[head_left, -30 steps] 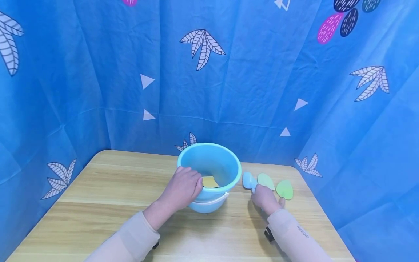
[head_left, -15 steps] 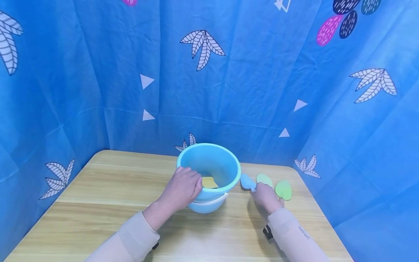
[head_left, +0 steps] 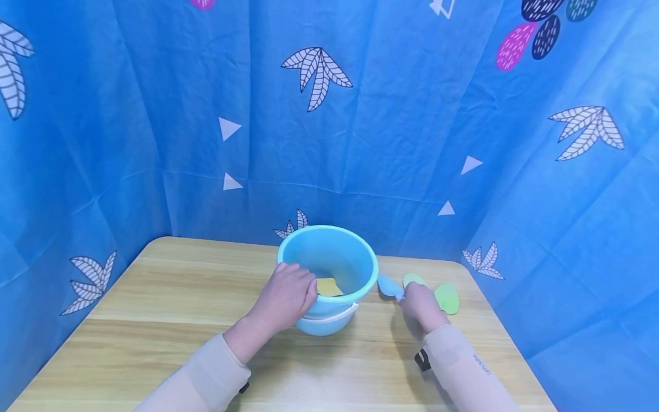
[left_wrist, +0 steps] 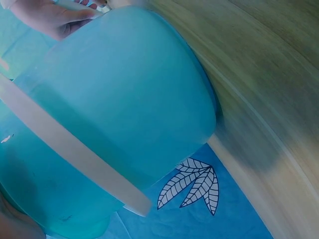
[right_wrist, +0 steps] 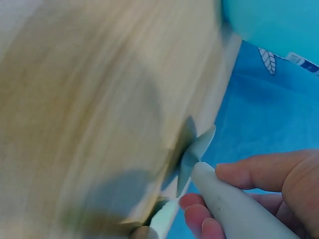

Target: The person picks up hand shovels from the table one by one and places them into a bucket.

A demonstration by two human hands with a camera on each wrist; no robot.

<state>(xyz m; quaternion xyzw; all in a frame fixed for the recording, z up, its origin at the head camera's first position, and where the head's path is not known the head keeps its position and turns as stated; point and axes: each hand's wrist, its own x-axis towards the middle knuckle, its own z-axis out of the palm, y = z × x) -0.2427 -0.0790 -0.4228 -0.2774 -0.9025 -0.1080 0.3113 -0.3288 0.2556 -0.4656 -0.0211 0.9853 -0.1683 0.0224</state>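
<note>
A light blue bucket (head_left: 329, 312) with a white handle (head_left: 332, 316) stands on the wooden table. My left hand (head_left: 289, 294) grips its near left rim; the bucket's side (left_wrist: 124, 94) fills most of the left wrist view. To the right of the bucket, my right hand (head_left: 423, 306) holds a light blue toy shovel (head_left: 389, 286) by its handle. In the right wrist view, thumb and fingers wrap that shovel's handle (right_wrist: 234, 206), its blade (right_wrist: 197, 154) turned edgewise over the table. Inside the bucket lies a yellow piece (head_left: 328, 286), partly hidden by the rim.
Beyond the right hand lies a pale green rounded piece (head_left: 413, 279), partly covered by the hand. A brighter green one (head_left: 447, 298) lies just right of it. Wooden tabletop (head_left: 170, 320) stretches left, and a blue patterned curtain (head_left: 391, 114) surrounds the back and sides.
The shovel's blade has tilted and shifted slightly left toward the bucket. My right hand has moved a little, now covering more of the pale green piece. The left hand stays on the rim.
</note>
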